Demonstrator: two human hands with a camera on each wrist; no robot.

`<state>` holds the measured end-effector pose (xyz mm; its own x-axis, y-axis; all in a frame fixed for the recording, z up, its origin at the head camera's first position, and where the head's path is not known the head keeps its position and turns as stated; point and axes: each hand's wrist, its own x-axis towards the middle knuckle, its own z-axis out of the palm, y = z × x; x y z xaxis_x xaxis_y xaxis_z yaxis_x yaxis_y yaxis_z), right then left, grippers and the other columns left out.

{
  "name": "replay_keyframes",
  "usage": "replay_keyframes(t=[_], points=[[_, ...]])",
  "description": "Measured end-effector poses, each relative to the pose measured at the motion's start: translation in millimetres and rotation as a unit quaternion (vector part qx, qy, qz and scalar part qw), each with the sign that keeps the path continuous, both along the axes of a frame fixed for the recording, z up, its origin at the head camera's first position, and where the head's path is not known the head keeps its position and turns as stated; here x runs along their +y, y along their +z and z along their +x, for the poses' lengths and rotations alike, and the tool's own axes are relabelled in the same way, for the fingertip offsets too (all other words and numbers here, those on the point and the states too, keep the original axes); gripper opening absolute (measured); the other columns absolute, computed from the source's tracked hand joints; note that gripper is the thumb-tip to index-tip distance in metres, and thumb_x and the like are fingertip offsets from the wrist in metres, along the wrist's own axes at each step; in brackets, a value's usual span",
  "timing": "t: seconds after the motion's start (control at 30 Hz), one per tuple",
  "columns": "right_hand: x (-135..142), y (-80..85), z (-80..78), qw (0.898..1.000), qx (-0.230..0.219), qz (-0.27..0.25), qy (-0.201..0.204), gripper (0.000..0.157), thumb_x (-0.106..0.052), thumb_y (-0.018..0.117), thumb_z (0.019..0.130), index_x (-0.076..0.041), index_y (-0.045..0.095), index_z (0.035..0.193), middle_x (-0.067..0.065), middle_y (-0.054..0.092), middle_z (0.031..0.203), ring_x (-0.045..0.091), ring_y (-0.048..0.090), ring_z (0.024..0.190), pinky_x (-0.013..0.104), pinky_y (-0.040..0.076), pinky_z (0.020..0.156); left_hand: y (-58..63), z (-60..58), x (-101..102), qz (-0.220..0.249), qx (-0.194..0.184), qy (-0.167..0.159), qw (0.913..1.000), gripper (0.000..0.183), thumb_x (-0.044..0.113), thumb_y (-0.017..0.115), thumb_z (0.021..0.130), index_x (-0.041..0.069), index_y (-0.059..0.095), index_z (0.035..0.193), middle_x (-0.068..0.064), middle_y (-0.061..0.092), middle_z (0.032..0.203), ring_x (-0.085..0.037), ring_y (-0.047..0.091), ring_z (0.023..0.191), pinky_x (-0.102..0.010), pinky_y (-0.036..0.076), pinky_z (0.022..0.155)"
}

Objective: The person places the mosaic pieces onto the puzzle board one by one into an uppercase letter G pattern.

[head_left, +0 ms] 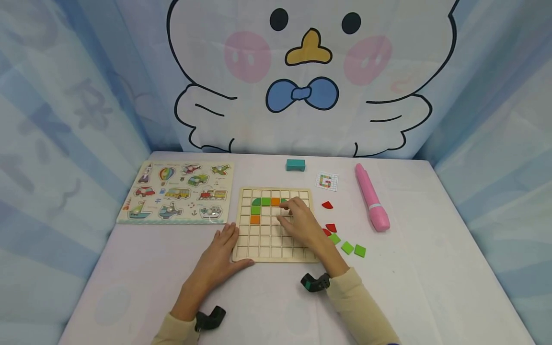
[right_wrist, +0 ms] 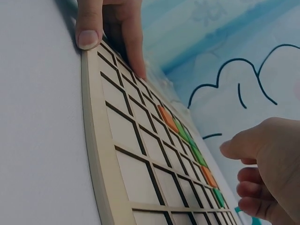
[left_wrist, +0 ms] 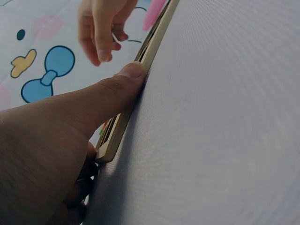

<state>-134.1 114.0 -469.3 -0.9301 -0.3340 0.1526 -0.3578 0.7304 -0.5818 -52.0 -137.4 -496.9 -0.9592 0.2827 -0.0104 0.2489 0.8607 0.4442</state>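
A wooden grid board (head_left: 266, 240) lies on the table with a row of small tiles near its far side. They are a dark green rounded tile (head_left: 256, 202), a green square tile (head_left: 266, 201), an orange tile (head_left: 275, 201) and another dark green one, partly hidden. Below the row's left end sit a green tile (head_left: 256, 210) and an orange tile (head_left: 255, 219). My left hand (head_left: 220, 256) braces the board's near left corner, thumb on the front edge, fingers along the left side. Over the board, my right hand (head_left: 302, 223) has loosely bent fingertips beside the partly hidden tile, nothing visible in them.
Loose red pieces (head_left: 327, 205) and green tiles (head_left: 360, 250) lie right of the board. A pattern card (head_left: 327, 181), a teal block (head_left: 295, 165) and a pink cylinder (head_left: 372, 199) lie farther back. A vehicle picture puzzle (head_left: 177, 191) is on the left.
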Motion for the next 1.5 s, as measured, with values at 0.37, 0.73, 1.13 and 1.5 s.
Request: replay_keyframes(t=[0.37, 0.73, 1.13, 1.5], points=[[28, 3.2, 3.6, 1.0, 0.014, -0.011, -0.024, 0.033, -0.02, 0.07, 0.093, -0.005, 0.065, 0.123, 0.008, 0.062, 0.117, 0.021, 0.061, 0.099, 0.036, 0.057, 0.088, 3.0, -0.1, 0, 0.0, -0.008, 0.002, 1.0, 0.103, 0.061, 0.072, 0.083, -0.006, 0.035, 0.152, -0.02, 0.03, 0.163, -0.034, 0.026, 0.153, -0.052, 0.024, 0.125], [55, 6.2, 14.3, 0.998, -0.001, 0.006, -0.059, 0.036, -0.022, 0.069, 0.094, -0.003, 0.063, 0.125, 0.01, 0.061, 0.117, 0.024, 0.059, 0.101, 0.039, 0.056, 0.087, 3.6, 0.1, 1, 0.003, -0.016, 0.0, 0.9999, 0.103, 0.06, 0.072, 0.083, -0.006, 0.034, 0.152, -0.02, 0.029, 0.163, -0.035, 0.025, 0.153, -0.052, 0.023, 0.126], [80, 2.6, 26.0, 0.996, -0.013, 0.008, -0.083, 0.037, -0.017, 0.071, 0.092, -0.002, 0.062, 0.124, 0.012, 0.062, 0.114, 0.024, 0.06, 0.096, 0.04, 0.059, 0.087, 1.8, 0.1, 1, 0.002, -0.014, 0.0, 0.9999, 0.103, 0.06, 0.072, 0.084, -0.006, 0.034, 0.152, -0.02, 0.029, 0.163, -0.035, 0.024, 0.153, -0.052, 0.023, 0.126], [99, -5.3, 36.7, 0.994, -0.015, 0.021, -0.109, 0.034, -0.017, 0.072, 0.091, -0.001, 0.063, 0.119, 0.011, 0.063, 0.111, 0.024, 0.06, 0.093, 0.041, 0.058, 0.085, 0.5, 0.3, 1, 0.004, -0.012, 0.0, 0.9999, 0.103, 0.061, 0.072, 0.083, -0.005, 0.034, 0.152, -0.02, 0.029, 0.163, -0.035, 0.024, 0.154, -0.052, 0.024, 0.126]])
